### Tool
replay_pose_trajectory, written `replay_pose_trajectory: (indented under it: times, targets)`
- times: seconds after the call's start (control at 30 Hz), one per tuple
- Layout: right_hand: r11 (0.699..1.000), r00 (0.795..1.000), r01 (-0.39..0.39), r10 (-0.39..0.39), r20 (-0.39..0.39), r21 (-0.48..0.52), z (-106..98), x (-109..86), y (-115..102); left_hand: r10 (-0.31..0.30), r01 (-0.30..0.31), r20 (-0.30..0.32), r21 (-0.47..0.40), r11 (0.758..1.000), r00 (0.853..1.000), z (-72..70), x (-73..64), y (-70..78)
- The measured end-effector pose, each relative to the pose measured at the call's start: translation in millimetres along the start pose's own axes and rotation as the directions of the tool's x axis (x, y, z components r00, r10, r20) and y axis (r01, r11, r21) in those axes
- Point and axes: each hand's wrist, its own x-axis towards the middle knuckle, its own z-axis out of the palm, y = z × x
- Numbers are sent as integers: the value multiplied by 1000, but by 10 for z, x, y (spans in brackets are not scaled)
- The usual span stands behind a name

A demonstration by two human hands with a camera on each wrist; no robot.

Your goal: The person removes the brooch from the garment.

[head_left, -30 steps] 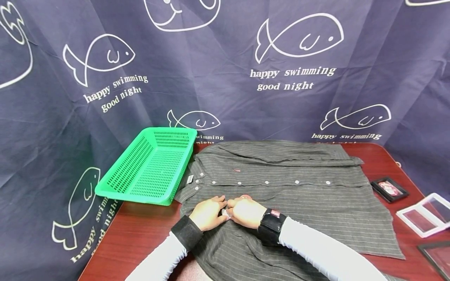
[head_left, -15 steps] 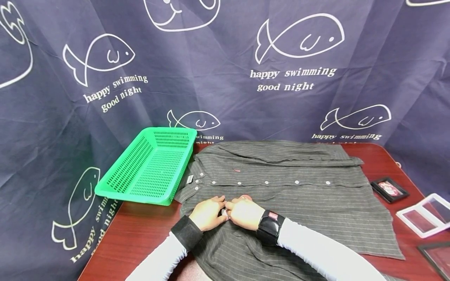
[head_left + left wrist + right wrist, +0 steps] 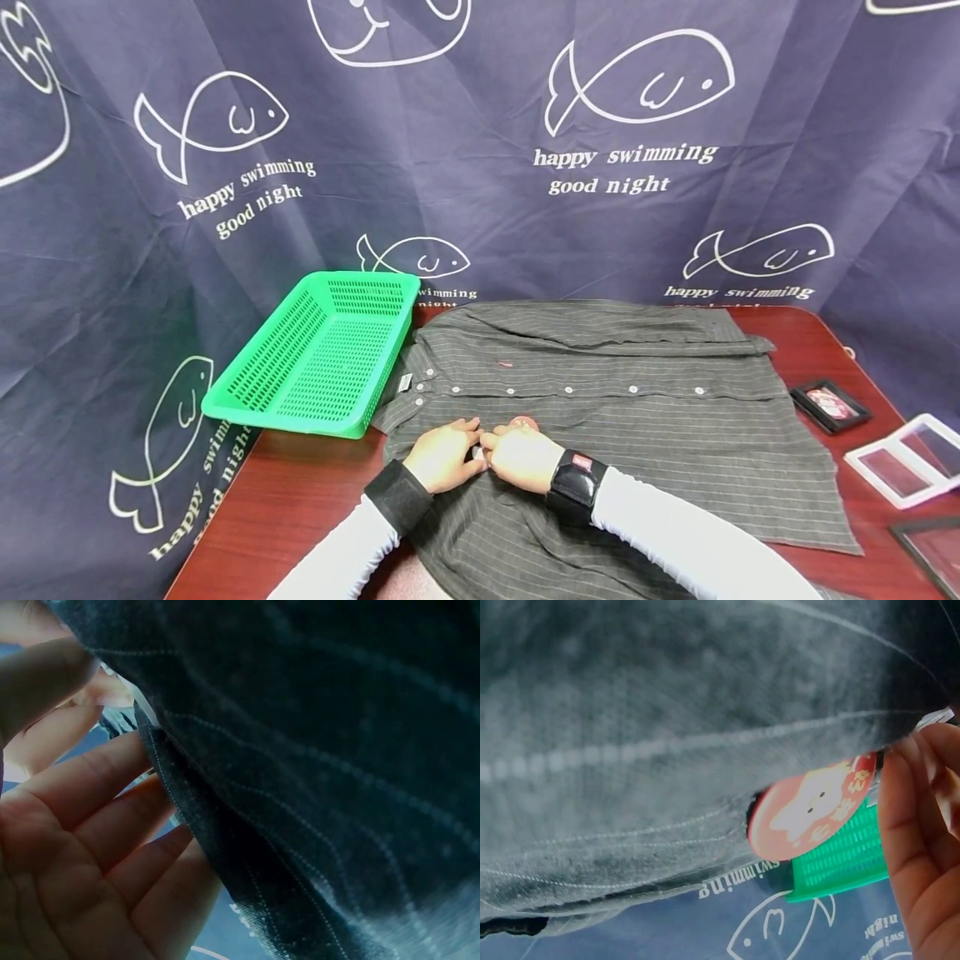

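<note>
A grey pinstriped shirt (image 3: 660, 450) lies spread out, its buttoned front crosswise. My left hand (image 3: 444, 457) grips its near part, fingertips behind a cloth edge and thumb in front, as the left wrist view shows. My right hand (image 3: 521, 457) meets it there, pinching the cloth between thumb and fingers. Between the hands shows a small white piece (image 3: 478, 454), mostly covered. A round red badge (image 3: 810, 806) with a white cartoon figure sits against the shirt, its edge right by my right fingertips. I cannot tell whether those fingertips also hold the badge.
A green plastic basket (image 3: 322, 367) stands at the left, overlapping the collar side. On the right of the red-brown table (image 3: 300, 500) are a small black frame (image 3: 832, 404), a white frame (image 3: 903, 458) and part of a dark frame (image 3: 926, 546). A printed blue curtain (image 3: 480, 150) hangs behind.
My right hand has shifted slightly left and its wrist has turned a little. Slightly more of the red badge's face shows. The left hand stays in place.
</note>
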Motion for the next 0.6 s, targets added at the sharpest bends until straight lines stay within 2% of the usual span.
replay_pose_trajectory:
  times: [0.2, 0.4, 0.6]
  targets:
    - [999, 1000, 1, -2, 31, 39, -8, -8, 18, 0, 0, 8, -1, 1000, 1000, -14, 2, 8]
    - [998, 1000, -10, 9, 9, 62, 7, -10, 19, 1, -1, 14, -14, 1000, 1000, -35, 2, 14]
    - [981, 999, -6, 12, -31, 194, 25, -11, 63, 2, -2, 12, -15, 1000, 1000, -39, -2, 12]
